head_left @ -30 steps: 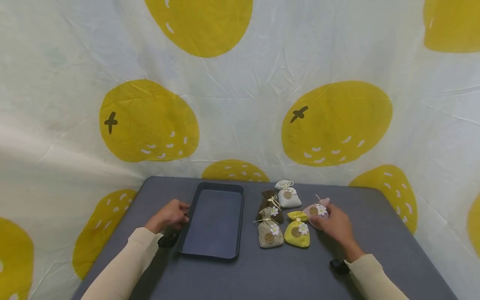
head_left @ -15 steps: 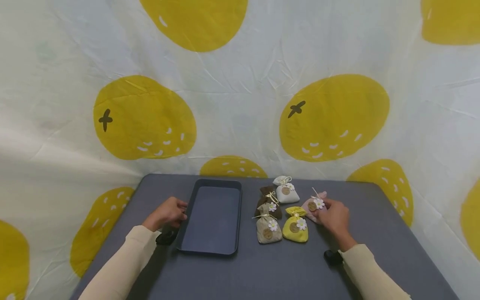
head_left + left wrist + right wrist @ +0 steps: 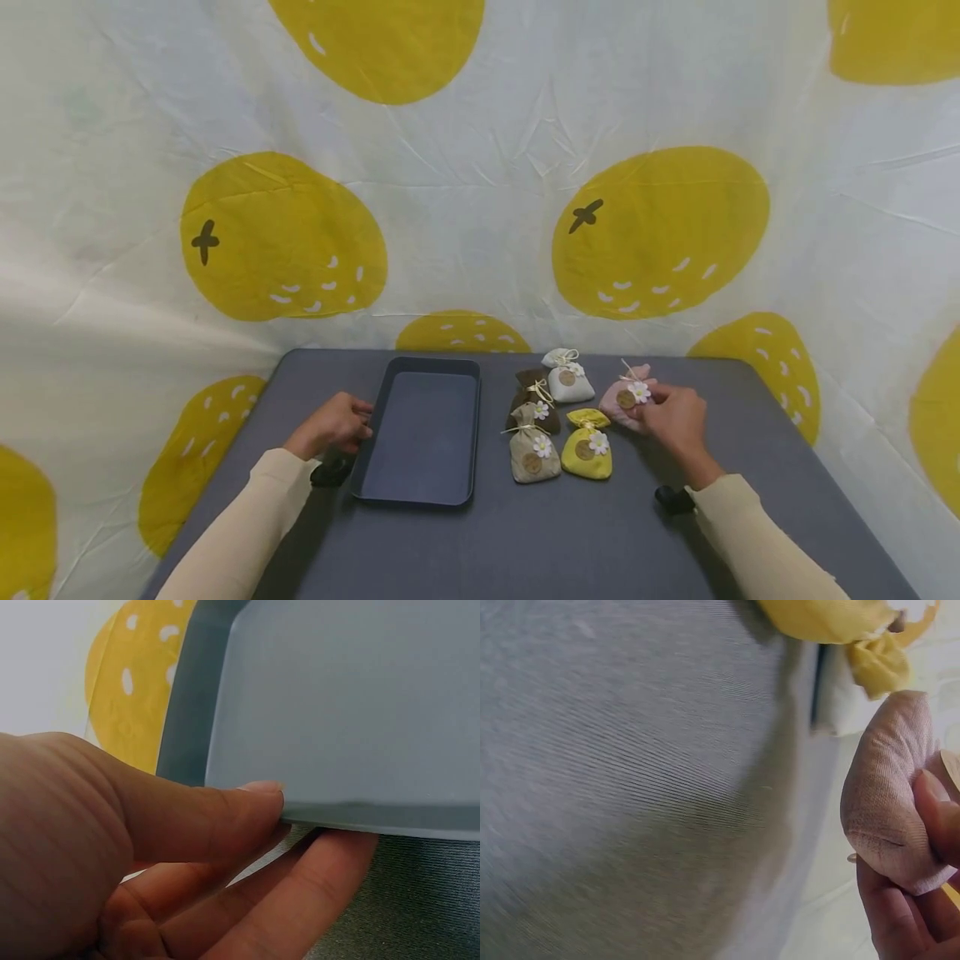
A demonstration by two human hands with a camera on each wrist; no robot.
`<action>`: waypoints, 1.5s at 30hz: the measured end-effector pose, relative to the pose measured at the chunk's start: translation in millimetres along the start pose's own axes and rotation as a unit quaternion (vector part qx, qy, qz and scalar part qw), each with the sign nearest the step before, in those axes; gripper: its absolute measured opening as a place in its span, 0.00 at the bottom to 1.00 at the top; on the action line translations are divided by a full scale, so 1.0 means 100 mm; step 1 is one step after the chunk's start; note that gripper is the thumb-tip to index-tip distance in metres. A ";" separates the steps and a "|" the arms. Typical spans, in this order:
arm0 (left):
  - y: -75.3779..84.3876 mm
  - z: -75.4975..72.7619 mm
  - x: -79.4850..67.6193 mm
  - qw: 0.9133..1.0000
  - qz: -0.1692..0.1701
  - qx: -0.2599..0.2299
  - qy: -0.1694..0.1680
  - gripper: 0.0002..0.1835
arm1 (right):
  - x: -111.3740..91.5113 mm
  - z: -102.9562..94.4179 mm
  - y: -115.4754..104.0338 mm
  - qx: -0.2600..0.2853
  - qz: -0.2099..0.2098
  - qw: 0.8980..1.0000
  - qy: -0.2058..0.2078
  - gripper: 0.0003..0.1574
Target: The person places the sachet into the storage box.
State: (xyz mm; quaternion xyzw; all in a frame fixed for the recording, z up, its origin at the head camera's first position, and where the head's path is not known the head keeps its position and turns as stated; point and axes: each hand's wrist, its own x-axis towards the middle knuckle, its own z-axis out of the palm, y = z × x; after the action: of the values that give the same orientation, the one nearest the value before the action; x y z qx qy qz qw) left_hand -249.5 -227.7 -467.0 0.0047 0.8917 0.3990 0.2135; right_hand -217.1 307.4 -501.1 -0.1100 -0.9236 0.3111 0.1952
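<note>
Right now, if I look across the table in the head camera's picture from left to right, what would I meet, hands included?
Left hand → dark tray → beige pouch → yellow pouch → pink pouch → right hand.

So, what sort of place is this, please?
Perhaps a curtained-off recording corner, judging by the yellow-patterned sheet behind the grey table, and the dark wrist devices, possibly cameras.
</note>
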 end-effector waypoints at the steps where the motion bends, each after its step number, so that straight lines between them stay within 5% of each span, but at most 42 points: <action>1: 0.00 0.00 0.00 1.000 -0.001 -0.002 0.000 0.31 | 0.01 -0.02 -0.02 0.001 -0.003 1.000 0.002 0.19; 17: -0.03 0.02 -0.06 1.000 0.012 -0.001 0.012 0.30 | 0.04 -0.21 -0.51 0.014 -0.058 0.998 -0.023 0.21; 30: -0.01 0.02 -0.06 1.000 0.002 0.002 0.016 0.29 | 0.10 -0.06 -0.94 0.071 -0.045 0.995 -0.050 0.22; 45: -0.03 0.04 -0.03 1.000 0.001 0.000 0.028 0.29 | 0.14 0.22 -1.37 0.166 -0.013 0.981 -0.101 0.28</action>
State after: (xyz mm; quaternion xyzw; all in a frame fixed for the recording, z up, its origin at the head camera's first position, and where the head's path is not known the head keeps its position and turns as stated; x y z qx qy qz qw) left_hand -244.5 -227.3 -470.0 -0.0060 0.8976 0.3988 0.1877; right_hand -250.9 192.8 -428.4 -0.0324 -0.8754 0.4672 0.1201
